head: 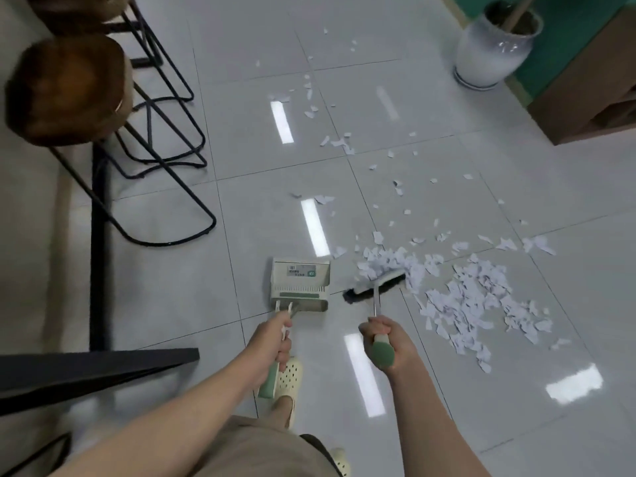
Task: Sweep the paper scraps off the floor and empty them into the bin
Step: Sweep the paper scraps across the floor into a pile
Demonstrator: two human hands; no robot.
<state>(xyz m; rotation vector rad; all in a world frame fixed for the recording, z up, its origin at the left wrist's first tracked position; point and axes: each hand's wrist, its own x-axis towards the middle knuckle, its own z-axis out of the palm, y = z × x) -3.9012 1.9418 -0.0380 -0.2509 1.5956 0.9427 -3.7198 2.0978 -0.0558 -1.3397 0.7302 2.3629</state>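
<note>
Left hand (275,339) is wrapped round the dustpan (300,282) handle, fingers curled tight. Pan sits on the floor (481,390) just ahead of that hand, open mouth facing away from the person, label on its inner face. No scraps visible in it.

Right hand (385,339) grips the green end of the broom (375,287) handle, fist closed round it. Broom head is on the floor just ahead of the right hand, just right of the pan, not touching it. Far edge of the bristles is against a clump of scraps (464,297).

Scraps: densest patch ahead and to the right of the right hand, running from the broom head out to the right. Thinner trail carries on well ahead of both hands, toward a white pot (488,49) far ahead on the right.

Left of the left hand: dark table edge (103,366) close by, two stools (69,91) with black wire frames further ahead.

Below the left hand: cream perforated slipper (289,376), with a second one lower in view.
</note>
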